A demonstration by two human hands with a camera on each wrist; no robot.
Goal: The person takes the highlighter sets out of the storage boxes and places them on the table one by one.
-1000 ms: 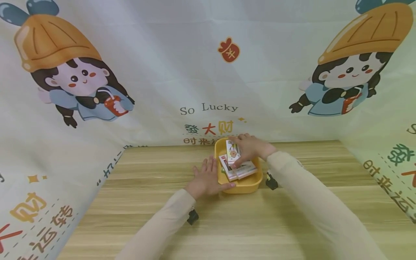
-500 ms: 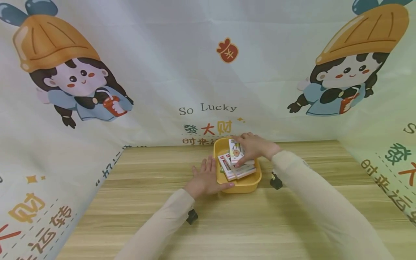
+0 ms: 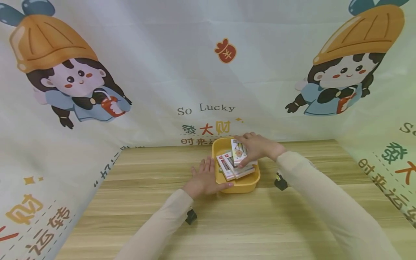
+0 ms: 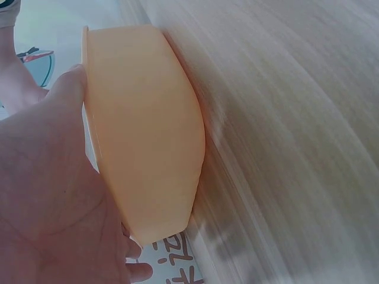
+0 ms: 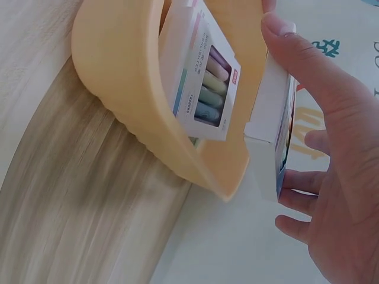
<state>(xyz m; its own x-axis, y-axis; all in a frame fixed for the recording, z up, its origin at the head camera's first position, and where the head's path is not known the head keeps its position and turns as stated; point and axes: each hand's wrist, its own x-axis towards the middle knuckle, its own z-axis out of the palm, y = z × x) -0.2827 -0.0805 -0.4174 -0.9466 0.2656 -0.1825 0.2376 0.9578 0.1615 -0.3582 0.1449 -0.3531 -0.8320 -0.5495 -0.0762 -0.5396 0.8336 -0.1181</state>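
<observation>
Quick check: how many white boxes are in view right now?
3: the upper box gripped by the right hand, plus a left box and overlapping right box inside the yellow basket, in the head view. More may be hidden underneath.

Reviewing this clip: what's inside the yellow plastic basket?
At least two overlapping white cardboard boxes and a green sliver show; a held, flower-printed white cardboard box partly hides them. Whatever lies directly beneath the boxes is covered.
</observation>
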